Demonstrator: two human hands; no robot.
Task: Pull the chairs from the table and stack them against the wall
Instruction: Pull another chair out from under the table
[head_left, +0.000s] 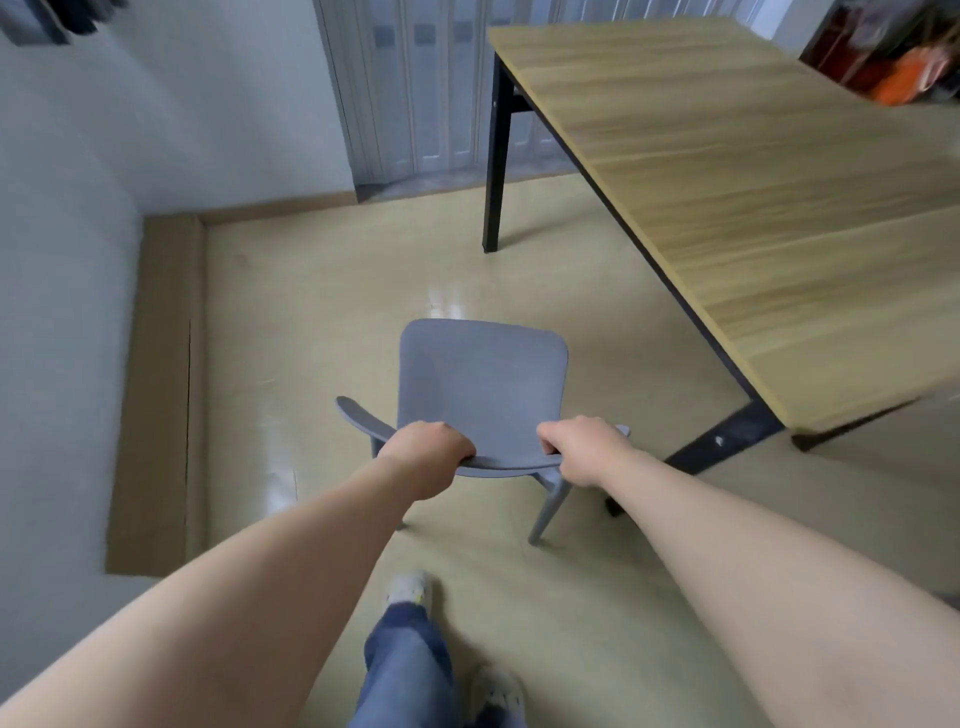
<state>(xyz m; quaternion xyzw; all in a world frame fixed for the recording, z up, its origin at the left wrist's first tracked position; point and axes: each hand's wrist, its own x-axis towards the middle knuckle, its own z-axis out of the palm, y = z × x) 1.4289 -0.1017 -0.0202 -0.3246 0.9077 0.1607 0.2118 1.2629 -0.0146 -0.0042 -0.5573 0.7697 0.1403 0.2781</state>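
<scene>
A grey plastic chair (480, 379) stands on the floor in front of me, its seat pointing away and its backrest nearest me. My left hand (428, 454) grips the top edge of the backrest on its left side. My right hand (584, 449) grips the same edge on its right side. The chair is apart from the wooden table (753, 208), which stretches along the right. The white wall (67, 260) runs along the left, with a brown skirting board at its foot.
The table's black legs (493, 156) stand at the far corner and near the chair's right side. A grey folding door (415, 88) closes the far end. My feet and blue jeans (405, 665) show below. Beige floor lies between chair and wall.
</scene>
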